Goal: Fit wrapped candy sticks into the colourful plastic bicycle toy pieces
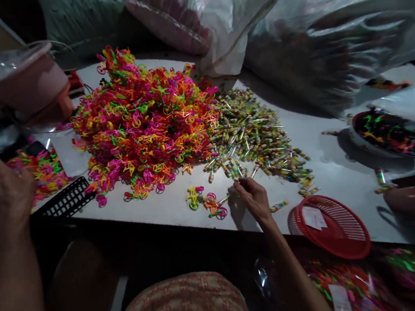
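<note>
My right hand (253,200) is at the near edge of a pile of small multicoloured tubes with clear ends (251,130). Its thumb and fingers are pinched on one small tube (238,170), partly hidden by the fingertips. Just left of it lie a few loose plastic bicycle-shaped toys (213,205) in yellow, orange and pink. At the far left, my left hand (3,186) is slightly blurred, its fingers stretched out with nothing visible in them. It is beside a heap of bright plastic pieces (44,169) and a black slotted tray (66,199).
A large mound of bright plastic toys (148,127) fills the table's middle. A red basket (331,226) stands at the front edge. To the right is a bowl of pieces (388,132), with a person's hand nearby. Stuffed plastic bags (329,37) line the back; a pink tub (30,81) stands left.
</note>
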The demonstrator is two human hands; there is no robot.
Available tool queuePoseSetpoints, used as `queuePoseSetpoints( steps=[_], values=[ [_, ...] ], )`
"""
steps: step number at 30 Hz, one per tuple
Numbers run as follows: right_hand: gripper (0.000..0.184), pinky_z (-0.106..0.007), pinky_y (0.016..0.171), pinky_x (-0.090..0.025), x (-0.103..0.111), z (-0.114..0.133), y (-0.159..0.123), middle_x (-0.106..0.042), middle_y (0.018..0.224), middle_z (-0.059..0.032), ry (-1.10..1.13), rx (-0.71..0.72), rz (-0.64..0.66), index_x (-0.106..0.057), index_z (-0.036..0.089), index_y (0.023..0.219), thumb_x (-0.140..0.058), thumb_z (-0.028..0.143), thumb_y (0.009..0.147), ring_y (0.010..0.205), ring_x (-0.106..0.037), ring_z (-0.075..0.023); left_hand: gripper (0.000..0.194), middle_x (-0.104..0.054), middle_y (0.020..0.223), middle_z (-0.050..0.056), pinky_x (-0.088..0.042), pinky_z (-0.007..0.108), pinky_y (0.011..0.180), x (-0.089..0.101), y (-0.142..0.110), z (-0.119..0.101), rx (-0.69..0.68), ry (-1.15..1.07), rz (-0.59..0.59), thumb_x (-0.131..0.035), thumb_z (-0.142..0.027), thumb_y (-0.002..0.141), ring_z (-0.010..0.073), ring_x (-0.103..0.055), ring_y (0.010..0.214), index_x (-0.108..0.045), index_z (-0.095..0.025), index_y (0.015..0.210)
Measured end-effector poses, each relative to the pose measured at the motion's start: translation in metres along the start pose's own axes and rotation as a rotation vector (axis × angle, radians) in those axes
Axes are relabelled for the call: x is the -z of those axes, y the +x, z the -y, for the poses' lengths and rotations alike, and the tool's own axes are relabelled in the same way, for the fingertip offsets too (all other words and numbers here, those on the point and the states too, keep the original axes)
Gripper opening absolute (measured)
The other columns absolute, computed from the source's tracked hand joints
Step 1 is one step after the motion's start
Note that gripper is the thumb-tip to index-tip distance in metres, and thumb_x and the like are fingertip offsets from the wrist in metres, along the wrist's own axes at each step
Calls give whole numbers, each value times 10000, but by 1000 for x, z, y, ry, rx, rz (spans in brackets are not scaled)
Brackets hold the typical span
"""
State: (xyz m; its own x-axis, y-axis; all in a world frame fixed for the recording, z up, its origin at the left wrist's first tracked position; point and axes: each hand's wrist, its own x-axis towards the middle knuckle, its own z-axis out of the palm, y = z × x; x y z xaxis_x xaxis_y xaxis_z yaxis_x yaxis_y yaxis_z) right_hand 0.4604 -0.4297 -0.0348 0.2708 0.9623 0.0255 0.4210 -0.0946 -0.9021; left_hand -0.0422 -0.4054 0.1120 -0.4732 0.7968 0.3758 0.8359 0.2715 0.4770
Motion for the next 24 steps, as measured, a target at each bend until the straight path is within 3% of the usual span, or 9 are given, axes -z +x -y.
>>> queuePoseSetpoints(
  steps=[1, 2, 4, 6, 10, 14, 20, 22, 24],
  values=[
    [423, -303, 621, -433, -2, 1, -1, -628, 680, -36, -19, 1, -5, -668, 155, 887, -581, 538, 729, 645, -554, -175, 557, -368, 1476, 111, -96, 684, 1085, -12, -6, -7, -34, 78, -98, -536, -324, 762, 439, -147, 1399, -382, -206, 1284],
    [420, -307, 629, -435, -5, 3, -3, -632, 689, -39, -38, 5, -4, -672, 156, 896, -573, 532, 736, 647, -557, -177, 449, -483, 1387, 132, -254, 630, 1062, -28, -17, -17, -132, 119, -74, -528, -321, 776, 389, -374, 1307, -475, -189, 1202],
    [408, -315, 648, -437, -11, 6, -5, -646, 727, -51, -71, 19, 13, -680, 159, 906, -563, 516, 747, 665, -566, -183, 282, -643, 1133, 138, -383, 552, 994, -70, -53, -44, -353, -13, 40, -488, -290, 800, 333, -548, 1123, -594, -167, 1030],
    [405, -315, 650, -436, -16, 10, -6, -644, 735, -51, -89, 37, 29, -683, 159, 940, -557, 498, 757, 666, -564, -182, 209, -683, 1012, 117, -420, 498, 954, -113, -95, -74, -535, -102, 231, -493, -227, 797, 302, -589, 1034, -648, -195, 934],
    [407, -301, 628, -431, -20, 19, -7, -612, 689, -24, -55, 52, 58, -664, 153, 1023, -561, 454, 769, 629, -541, -163, 357, -636, 1200, 108, -271, 511, 1060, -171, -139, -119, -713, -194, 479, -462, -64, 792, 298, -480, 1223, -663, -242, 1027],
    [353, -293, 626, -439, -17, 22, -9, -622, 711, -24, 21, 26, 56, -667, 162, 960, -589, 436, 752, 645, -553, -159, 289, -673, 1047, 145, -324, 492, 982, -184, -130, -132, -787, -117, 471, -427, -59, 838, 296, -552, 1091, -672, -183, 929],
    [365, -284, 632, -445, -24, 22, -13, -643, 750, -32, 124, 5, 51, -675, 165, 958, -610, 457, 748, 675, -563, -157, 222, -688, 915, 84, -414, 353, 844, -173, -131, -140, -694, -251, 86, -447, -206, 920, 206, -602, 893, -660, -180, 975],
    [351, -284, 630, -445, -30, 25, -11, -650, 765, -36, 133, 23, 78, -680, 169, 944, -604, 454, 754, 679, -565, -157, 251, -677, 875, 86, -426, 331, 804, -176, -137, -146, -661, -219, 131, -424, -212, 928, 201, -605, 856, -666, -180, 987],
    [327, -287, 640, -449, -37, 29, -8, -652, 759, -35, 129, 39, 96, -682, 173, 927, -597, 442, 761, 681, -568, -158, 284, -672, 903, 103, -422, 358, 837, -186, -143, -154, -697, -93, 278, -407, -170, 913, 223, -604, 891, -669, -186, 1020]
  ],
)
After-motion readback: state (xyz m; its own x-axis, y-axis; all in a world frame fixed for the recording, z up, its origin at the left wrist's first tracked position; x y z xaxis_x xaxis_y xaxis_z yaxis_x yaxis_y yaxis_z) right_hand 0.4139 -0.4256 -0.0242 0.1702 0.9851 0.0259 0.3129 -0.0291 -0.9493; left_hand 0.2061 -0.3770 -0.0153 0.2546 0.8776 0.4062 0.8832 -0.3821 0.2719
